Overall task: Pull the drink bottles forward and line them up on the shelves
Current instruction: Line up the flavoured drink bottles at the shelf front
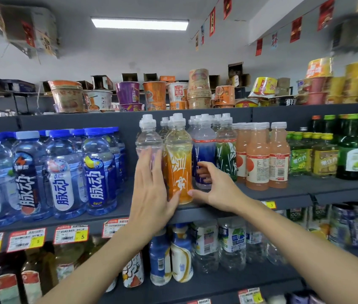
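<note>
The dark grey metal shelf (283, 197) carries rows of plastic drinks. At its left end stand bulbous, ribbed blue-capped bottles (99, 172), the biggest here. Paper noodle cups (155, 95) crowd the tier above. Right of centre are smooth, straight-sided peach juice bottles (257, 161) with flat white lids.

At the shelf's front edge, near the middle, the waisted orange bottle (179, 170) stands upright, glossy, with a knobbed white cap. The clear bottle (148, 139) sits just beside it on the left and the blue-labelled bottle (204, 150) on the right.

The left hand (151, 194) is flat, its straight fingers laid against the orange bottle's left side. The right hand (219, 189) curls its fingers round the blue-labelled bottle's lower body, and its thumb touches the orange bottle's base.
</note>
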The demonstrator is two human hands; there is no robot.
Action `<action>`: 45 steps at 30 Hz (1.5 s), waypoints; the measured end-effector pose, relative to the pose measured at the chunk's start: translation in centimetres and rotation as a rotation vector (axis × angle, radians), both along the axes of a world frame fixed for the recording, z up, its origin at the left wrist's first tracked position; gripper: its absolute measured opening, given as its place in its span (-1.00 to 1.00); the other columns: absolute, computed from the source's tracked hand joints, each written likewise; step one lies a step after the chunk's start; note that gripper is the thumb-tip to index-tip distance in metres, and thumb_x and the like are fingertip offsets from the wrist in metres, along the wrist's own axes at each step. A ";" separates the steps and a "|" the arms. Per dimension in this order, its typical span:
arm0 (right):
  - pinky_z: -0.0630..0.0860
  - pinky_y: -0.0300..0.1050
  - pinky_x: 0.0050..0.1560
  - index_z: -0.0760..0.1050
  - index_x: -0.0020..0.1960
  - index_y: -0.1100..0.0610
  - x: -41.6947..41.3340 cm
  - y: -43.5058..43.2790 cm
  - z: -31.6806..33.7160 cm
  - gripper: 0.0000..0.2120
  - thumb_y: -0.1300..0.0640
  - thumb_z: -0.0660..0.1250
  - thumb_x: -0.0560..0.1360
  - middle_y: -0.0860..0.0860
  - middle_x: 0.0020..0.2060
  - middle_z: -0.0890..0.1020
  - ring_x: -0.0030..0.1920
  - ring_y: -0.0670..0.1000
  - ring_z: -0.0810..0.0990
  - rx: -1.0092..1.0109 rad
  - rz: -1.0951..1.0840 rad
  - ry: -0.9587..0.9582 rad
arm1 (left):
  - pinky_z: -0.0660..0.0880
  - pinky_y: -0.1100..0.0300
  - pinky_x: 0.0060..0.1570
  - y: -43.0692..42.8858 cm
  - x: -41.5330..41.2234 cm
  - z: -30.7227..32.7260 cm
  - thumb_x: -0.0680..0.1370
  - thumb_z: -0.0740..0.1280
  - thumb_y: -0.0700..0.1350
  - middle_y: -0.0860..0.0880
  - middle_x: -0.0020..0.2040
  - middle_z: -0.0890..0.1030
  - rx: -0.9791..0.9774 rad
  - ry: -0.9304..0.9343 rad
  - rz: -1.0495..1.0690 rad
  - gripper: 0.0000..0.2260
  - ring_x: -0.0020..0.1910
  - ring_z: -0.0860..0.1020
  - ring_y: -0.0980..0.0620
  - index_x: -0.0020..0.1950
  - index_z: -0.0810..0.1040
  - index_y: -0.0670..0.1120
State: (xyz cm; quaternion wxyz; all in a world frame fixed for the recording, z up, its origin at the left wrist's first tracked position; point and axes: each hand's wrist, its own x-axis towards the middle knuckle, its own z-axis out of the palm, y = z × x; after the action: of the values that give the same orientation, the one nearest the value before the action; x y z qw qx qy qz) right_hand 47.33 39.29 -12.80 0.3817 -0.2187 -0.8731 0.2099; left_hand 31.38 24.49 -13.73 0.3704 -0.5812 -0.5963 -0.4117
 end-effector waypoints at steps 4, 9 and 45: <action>0.43 -0.24 0.29 0.28 0.52 0.10 2.5 2.7 1.0 -0.26 -0.01 0.52 0.45 -0.02 0.30 0.51 0.25 -0.13 0.48 0.139 -0.046 0.004 | 0.04 -0.12 0.56 3.2 3.6 0.9 0.39 0.54 -0.03 -0.25 0.60 0.05 -0.008 0.124 0.041 -0.05 0.61 -0.02 -0.20 0.59 0.07 -0.26; 0.39 -0.01 0.41 0.33 0.47 0.09 5.5 7.0 2.8 -0.39 0.12 0.43 0.47 0.05 0.36 0.46 0.36 0.02 0.42 0.367 -0.091 -0.035 | 0.08 -0.13 0.55 8.0 7.2 2.0 0.39 0.52 -0.16 -0.28 0.58 0.10 -0.032 0.198 0.104 -0.15 0.60 0.01 -0.24 0.56 0.16 -0.31; 0.39 -0.06 0.21 0.17 0.56 0.02 4.7 13.9 19.2 0.00 0.05 0.66 0.28 0.06 0.49 0.36 0.41 0.15 0.40 0.329 -0.109 -0.605 | 0.39 0.11 0.30 17.6 4.4 19.4 0.16 0.70 -0.01 -0.09 0.48 0.31 -0.811 0.162 0.253 0.11 0.33 0.39 -0.07 0.55 0.14 -0.08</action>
State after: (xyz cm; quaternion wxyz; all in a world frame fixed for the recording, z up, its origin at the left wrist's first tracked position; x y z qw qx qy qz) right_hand 51.99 53.24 6.45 0.1463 -0.2528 -0.9560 -0.0288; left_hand 35.76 42.12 5.64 0.2050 -0.6324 -0.7455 -0.0485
